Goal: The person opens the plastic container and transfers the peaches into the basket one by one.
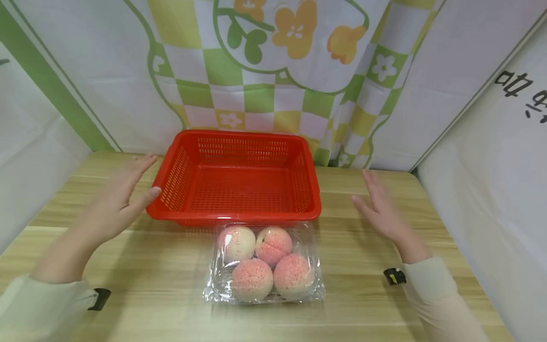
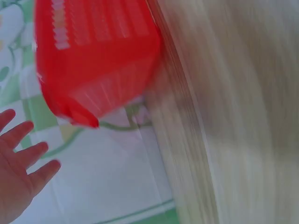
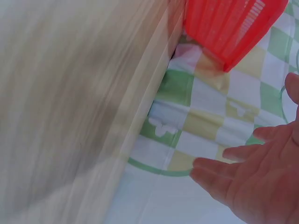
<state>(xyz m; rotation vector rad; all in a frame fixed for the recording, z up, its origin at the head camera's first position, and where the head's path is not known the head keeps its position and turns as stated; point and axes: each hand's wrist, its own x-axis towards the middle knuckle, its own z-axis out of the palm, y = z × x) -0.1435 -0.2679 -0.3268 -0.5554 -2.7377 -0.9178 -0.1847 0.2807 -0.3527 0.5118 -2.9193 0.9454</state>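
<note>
A red plastic basket point(image 1: 239, 190) with slotted walls stands on the table, and nothing lies inside it. Just in front sits a clear plastic box point(image 1: 265, 294) holding several pink-and-cream peaches point(image 1: 252, 280). My left hand point(image 1: 115, 202) hovers beside the basket's left side, fingers extended, thumb near the rim. To the right of the basket, apart from it, my right hand point(image 1: 382, 211) is held with straight fingers. Both wrist views show the hands with spread fingers and bare palms: the left hand point(image 2: 21, 165) and the right hand point(image 3: 257, 172) hold nothing.
The wooden table point(image 1: 354, 304) reaches back to a curtain point(image 1: 273, 95) with green checks and orange flowers, close behind the basket. White cloth point(image 1: 483, 156) with dark writing hangs along the right side. A black wrist strap point(image 1: 394, 276) is on the right wrist.
</note>
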